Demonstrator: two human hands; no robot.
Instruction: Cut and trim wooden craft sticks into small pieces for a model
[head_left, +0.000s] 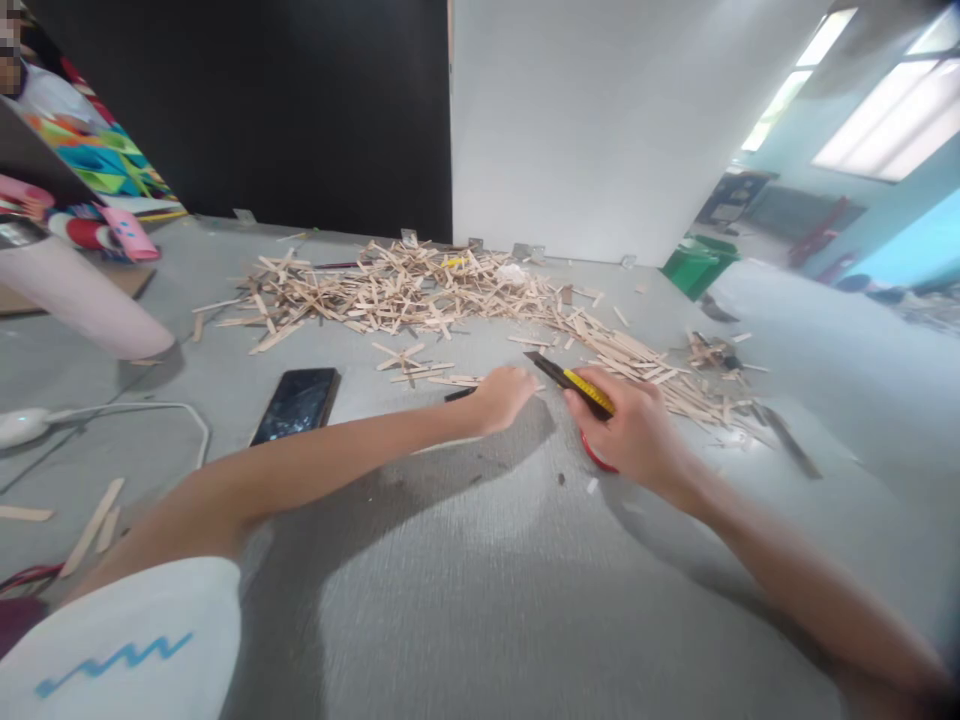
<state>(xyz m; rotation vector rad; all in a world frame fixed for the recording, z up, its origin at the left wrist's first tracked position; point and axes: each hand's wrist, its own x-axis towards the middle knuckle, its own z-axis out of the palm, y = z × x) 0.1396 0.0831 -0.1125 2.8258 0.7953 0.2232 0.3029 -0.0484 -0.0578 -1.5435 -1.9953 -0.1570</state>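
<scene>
At the left, a pink bottle (90, 300) stands on the grey table (465, 610), with a white cable (189, 408) nearer the person and loose sticks (94, 525) nearer again. Next comes a dark phone (300, 405), lying flat just beyond the left forearm. Along the foot of the black panel (300, 110) and the white panel (592, 120) spreads a heap of wooden sticks (397, 290). In front of it, near mid-table, is the left hand (504, 400), its fingers curled in; whether they pinch anything cannot be told. A black item (460, 394) shows partly behind that wrist. Just to the right, the right hand (634, 425) is closed around a yellow-and-black cutter knife (574, 382), whose dark front end points away and toward the left. A red item (596, 455) shows partly beneath that hand. Farther right lie more sticks and a green bin (697, 265). Step in hand, as judged: handling the knife beside the sticks, no cut being visible. Any next move calls for a firm right grip and left fingers clear of the knife's front end.
</scene>
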